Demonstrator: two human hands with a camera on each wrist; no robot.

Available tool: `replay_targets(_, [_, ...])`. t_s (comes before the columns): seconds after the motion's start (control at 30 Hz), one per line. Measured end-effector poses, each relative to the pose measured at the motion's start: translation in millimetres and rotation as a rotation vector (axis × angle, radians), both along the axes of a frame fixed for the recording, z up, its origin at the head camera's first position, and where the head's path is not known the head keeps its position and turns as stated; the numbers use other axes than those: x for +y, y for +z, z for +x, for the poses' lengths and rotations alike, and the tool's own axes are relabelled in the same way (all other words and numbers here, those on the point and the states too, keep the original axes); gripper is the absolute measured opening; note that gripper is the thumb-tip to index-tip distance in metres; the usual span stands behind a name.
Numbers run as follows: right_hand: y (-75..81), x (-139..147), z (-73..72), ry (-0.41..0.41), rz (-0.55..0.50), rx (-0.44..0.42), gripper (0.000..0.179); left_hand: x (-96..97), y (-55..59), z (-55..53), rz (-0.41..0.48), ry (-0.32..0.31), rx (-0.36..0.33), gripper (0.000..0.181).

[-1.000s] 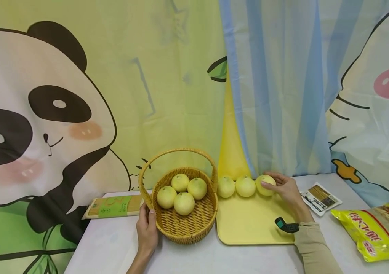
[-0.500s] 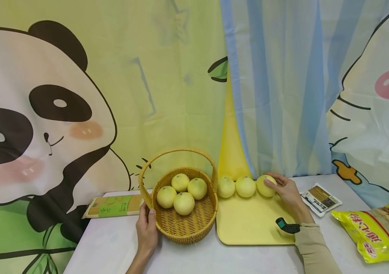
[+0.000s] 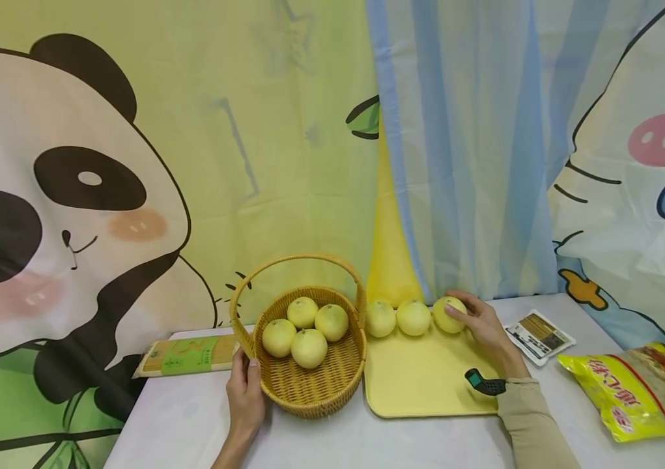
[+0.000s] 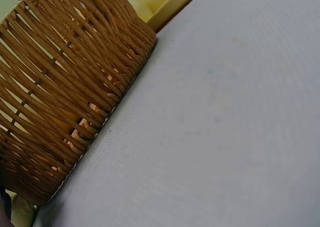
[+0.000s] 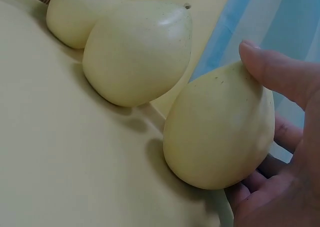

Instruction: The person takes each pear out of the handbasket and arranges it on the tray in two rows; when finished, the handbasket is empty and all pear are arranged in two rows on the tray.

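Observation:
My left hand (image 3: 245,392) grips the left side of a wicker basket (image 3: 311,409), thumb near the foot of its arched handle. Several pale yellow-green melons (image 3: 309,350) sit inside the basket. In the left wrist view the woven wall of the basket (image 4: 75,67) fills the left side. My right hand (image 3: 487,329) holds the rightmost melon (image 3: 448,315) of a row along the far edge of a yellow tray (image 3: 426,391). The right wrist view shows the thumb on top of this melon (image 5: 220,129) and fingers curled behind it. Two other melons (image 5: 137,52) lie to its left.
A pack of noodles with a green band (image 3: 191,356) lies left of the basket. Right of the tray are a small flat packet (image 3: 539,336) and a large yellow bag (image 3: 631,394). A printed curtain (image 3: 303,163) hangs behind the white table (image 3: 309,449).
The head view has swung slightly, so everything sits a little farther left in it. Both hands keep their places on the basket and the melon.

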State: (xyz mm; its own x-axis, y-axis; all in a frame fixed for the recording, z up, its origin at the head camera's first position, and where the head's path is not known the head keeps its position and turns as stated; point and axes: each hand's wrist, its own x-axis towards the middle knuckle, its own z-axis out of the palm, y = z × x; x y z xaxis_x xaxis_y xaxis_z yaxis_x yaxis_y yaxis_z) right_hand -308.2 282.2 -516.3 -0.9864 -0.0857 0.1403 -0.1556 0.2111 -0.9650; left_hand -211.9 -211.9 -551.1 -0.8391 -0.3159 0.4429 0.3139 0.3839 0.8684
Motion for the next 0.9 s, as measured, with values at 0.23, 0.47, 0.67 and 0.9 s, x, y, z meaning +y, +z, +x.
replay_targets(0.23, [1.5, -3.6, -1.0, 0.004, -0.039, 0.002, 0.064, 0.5, 3.3, 4.2, 0.011, -0.005, 0.001, 0.046])
replay_targets(0.47, [-0.2, -2.0, 0.4, 0.005, -0.048, -0.022, 0.071, 0.2, -1.7, 2.7, 0.015, 0.001, -0.009, 0.045])
replay_targets(0.67, [-1.2, 0.6, 0.7, -0.049, -0.027, -0.01, 0.07, 0.7, 0.7, 0.9, -0.006, -0.021, 0.015, 0.045])
replay_targets(0.9, [1.2, -1.1, 0.1, -0.032, -0.027, -0.004, 0.07, -1.3, 3.9, 2.0, -0.023, -0.012, 0.029, 0.045])
